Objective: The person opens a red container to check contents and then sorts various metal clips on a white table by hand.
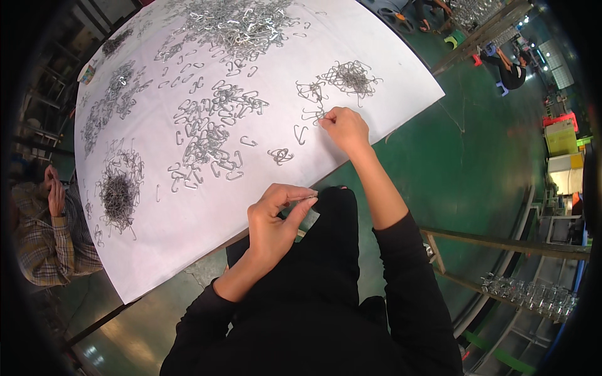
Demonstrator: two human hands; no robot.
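My left hand [273, 220] is held over my lap at the table's near edge. Its thumb and fingers pinch a small thing, mostly hidden, that I cannot make out. On the tabletop, my right hand [346, 130] has its fingertips closed at a few thin bent wire pieces [311, 115]. Beyond it lies a tangled heap of the same dark wires [352, 78]. Left of the right hand rests a single silvery metal hook [300, 134], and nearer to me is a small cluster of hooks [280, 156]. A larger group of hooks [210, 141] spreads across the middle.
The white-covered table [188, 250] also bears a big hook pile [244, 28] at the far side and a dark wire heap [119, 195] at left. A person in a plaid sleeve [61, 241] sits at the left edge. A metal rail [501, 243] runs at right.
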